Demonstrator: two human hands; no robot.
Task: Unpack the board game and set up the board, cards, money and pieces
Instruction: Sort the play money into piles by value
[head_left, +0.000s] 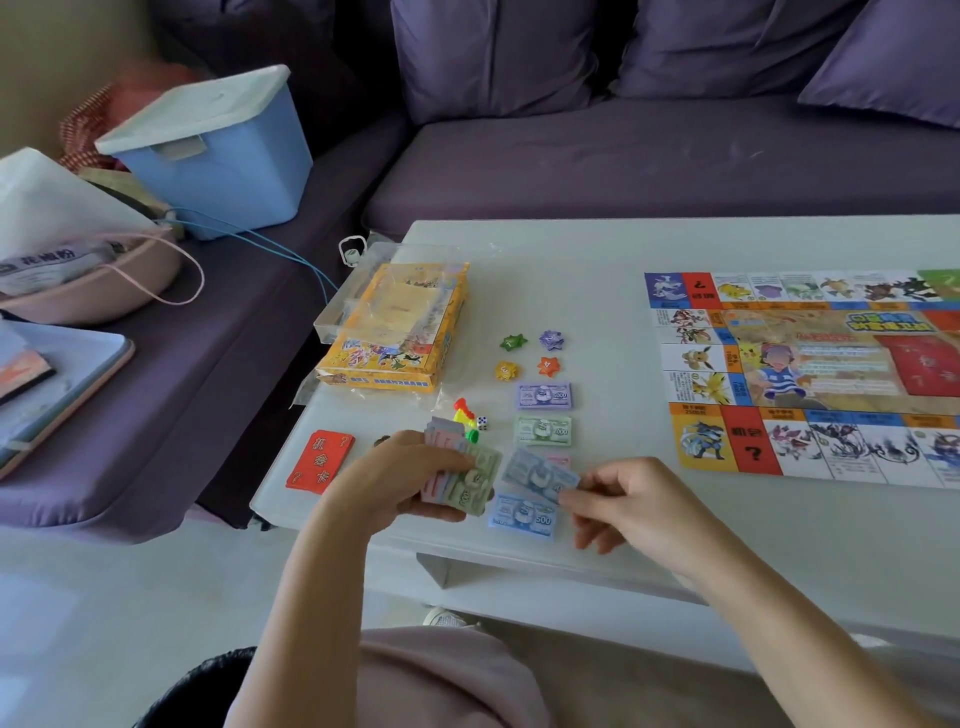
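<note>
Head view, nearest first: the left hand (410, 475) grips a fanned wad of mixed money (460, 480), while the right hand (631, 501) pinches one blue note (540, 475) by its right end, long axis lying left to right, tilted above the blue 500 pile (522, 517). To do this well, I'd square that note to the pile and lay it flat, face up, matching the green pile (543, 430) and purple pile (544, 396) beyond; farther right, the board (810, 374) lies open with its long side across the table (571, 260)

Left hand (410, 478) clutches mixed banknotes (462, 483); right hand (634, 504) pinches a blue note (540, 475) above the table (675, 519)
</note>
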